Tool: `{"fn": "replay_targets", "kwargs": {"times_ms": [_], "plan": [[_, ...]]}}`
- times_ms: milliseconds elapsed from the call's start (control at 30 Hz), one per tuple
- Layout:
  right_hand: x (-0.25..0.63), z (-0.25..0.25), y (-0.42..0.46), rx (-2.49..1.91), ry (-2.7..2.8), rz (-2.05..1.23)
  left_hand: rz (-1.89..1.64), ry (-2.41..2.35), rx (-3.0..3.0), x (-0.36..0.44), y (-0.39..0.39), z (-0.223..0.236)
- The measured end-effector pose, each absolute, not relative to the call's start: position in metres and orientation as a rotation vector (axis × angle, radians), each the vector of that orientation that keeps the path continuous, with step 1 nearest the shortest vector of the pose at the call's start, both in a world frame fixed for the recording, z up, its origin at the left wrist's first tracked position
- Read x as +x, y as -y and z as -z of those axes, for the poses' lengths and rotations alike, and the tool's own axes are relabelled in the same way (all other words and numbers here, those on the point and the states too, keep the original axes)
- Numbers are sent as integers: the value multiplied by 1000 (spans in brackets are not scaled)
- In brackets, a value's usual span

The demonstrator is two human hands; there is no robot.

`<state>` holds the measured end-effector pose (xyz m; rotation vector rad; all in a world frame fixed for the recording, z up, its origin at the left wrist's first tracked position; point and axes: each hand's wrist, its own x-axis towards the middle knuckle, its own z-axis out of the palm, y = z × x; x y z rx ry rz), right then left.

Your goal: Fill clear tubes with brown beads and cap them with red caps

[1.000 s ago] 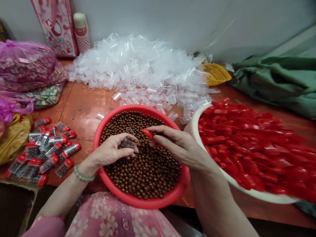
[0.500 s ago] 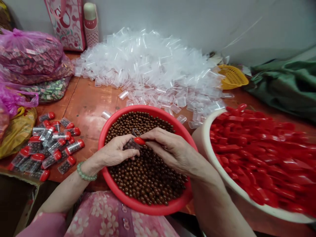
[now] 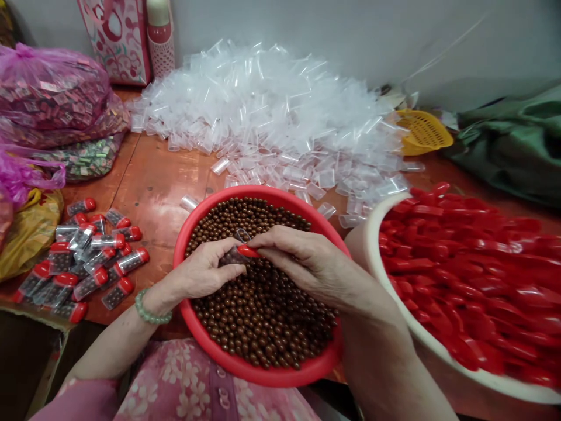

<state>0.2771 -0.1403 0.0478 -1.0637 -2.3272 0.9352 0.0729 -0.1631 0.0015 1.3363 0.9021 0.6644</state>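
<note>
A red basin (image 3: 205,213) full of small brown balls (image 3: 263,316) sits in front of me. Over it my left hand (image 3: 204,272) grips a small clear tube (image 3: 234,255) filled with brown balls. My right hand (image 3: 307,263) pinches a red cap (image 3: 249,251) against the tube's open end. A white basin (image 3: 366,234) heaped with red caps (image 3: 460,257) stands to the right, close to my right forearm.
A big heap of empty clear tubes (image 3: 272,117) lies behind the basins. Several filled, red-capped tubes (image 3: 83,254) lie at the left. Pink bags of wrapped sweets (image 3: 52,99), a yellow scoop (image 3: 423,131) and green cloth (image 3: 512,140) line the edges.
My right hand brought the red cap leftward onto the mouth of the tube held by my left hand. The camera shifted slightly.
</note>
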Motion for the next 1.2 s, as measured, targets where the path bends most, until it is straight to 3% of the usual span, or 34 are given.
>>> {"fn": "replay_targets", "kwargs": {"times_ms": [200,333,733,1000,1200], "plan": [[294,-57,139,-1073,2447,-866,-656,-902,1281,74,161,-5],[296,-55,137,-1150,2249,-940,-671,-903,1262,74,161,-6],[271,-17,140,-1111,1332,-1873,-968,-996,1091,74,159,-11],[256,-17,143,-1124,1620,-1762,-1004,-1071,1003,74,161,-10],[254,-10,147,-1113,1521,-1859,-976,-961,1066,72,161,-9]]}}
